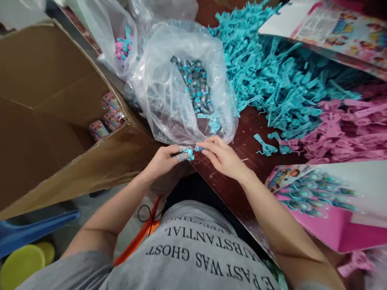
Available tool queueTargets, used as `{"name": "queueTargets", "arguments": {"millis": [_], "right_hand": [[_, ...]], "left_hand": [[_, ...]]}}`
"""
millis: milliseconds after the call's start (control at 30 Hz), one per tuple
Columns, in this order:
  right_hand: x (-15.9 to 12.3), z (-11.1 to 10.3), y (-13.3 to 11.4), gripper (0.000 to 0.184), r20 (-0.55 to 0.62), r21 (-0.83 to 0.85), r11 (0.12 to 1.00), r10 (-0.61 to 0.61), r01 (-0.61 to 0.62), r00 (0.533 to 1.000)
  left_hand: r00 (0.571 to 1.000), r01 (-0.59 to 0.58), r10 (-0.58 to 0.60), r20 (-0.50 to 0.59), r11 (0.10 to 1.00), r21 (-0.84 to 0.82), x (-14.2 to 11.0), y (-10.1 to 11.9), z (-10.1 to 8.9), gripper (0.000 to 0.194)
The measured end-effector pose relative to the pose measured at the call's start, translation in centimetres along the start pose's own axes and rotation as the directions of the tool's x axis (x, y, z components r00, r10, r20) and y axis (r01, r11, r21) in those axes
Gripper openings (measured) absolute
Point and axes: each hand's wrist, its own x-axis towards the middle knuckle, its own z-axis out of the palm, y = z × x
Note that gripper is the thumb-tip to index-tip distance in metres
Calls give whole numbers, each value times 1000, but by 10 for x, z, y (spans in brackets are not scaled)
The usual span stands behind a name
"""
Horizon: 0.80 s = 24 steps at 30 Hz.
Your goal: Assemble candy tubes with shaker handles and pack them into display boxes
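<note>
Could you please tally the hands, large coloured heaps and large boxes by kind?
Hands: 2 (left hand, right hand)
Turquoise heap: 1
Pink heap: 1
Brown cardboard box: 1
Printed boxes: 2 (upper box, lower box)
Total: 7
Small held pieces left out: too tiny to count surely.

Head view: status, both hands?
Left hand holds light-blue piece. Right hand pinches small blue part. Plastic bag just beyond; nothing seen between hands.

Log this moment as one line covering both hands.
left hand: holds turquoise plastic piece | right hand: holds small blue piece | beyond hands: open translucent plastic bag
</note>
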Motion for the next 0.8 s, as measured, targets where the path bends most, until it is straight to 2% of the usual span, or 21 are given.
{"name": "queueTargets", "arguments": {"millis": [67, 133, 300, 367, 433, 500, 567, 633, 667, 767, 800], "right_hand": [[-14, -1, -12, 29, 11, 17, 1000, 1, -1, 1000], [-17, -2, -16, 25, 10, -5, 1000, 9, -9, 1000], [-11, -5, -16, 25, 7, -77, 997, 6, -6, 1000], [-10, -3, -17, 26, 8, -51, 998, 41, -41, 999], [-10, 1, -20, 28, 33, -17, 995, 103, -103, 994], [-10, 6, -22, 31, 63, 22, 979, 203, -205, 977], [-7, 8, -21, 39, 117, 76, 940, 322, -332, 939], [1, 7, -14, 50, 153, 119, 904, 393, -412, 907], [9, 5, -7, 52, 120, 118, 902, 402, -415, 908], [44, 3, 17, 40, -121, -44, 917, 389, -396, 913], [59, 4, 26, 36, -161, -134, 900, 392, -414, 906]], "left_hand": [[997, -43, 42, 70, 999, 11, 7, 3, 2, 20], [989, -103, 97, 116, 994, 45, 13, 6, 5, 16], [958, -282, 263, 118, 939, 195, 17, 4, 8, 18], [931, -365, 351, 103, 878, 308, 12, 1, 8, 21], [895, -428, 436, 96, 776, 464, 6, -3, 9, 23], [868, -442, 486, 99, 668, 598, 0, -7, 8, 24], [866, -429, 491, 97, 627, 650, -4, -8, 6, 24], [895, -380, 443, 57, 686, 621, -6, -9, 1, 22], [915, -338, 402, 23, 738, 584, -7, -8, -2, 21], [961, -185, 255, -110, 882, 434, -7, -6, -6, 25], [967, -147, 212, -141, 916, 374, -6, -5, -5, 26]]}}
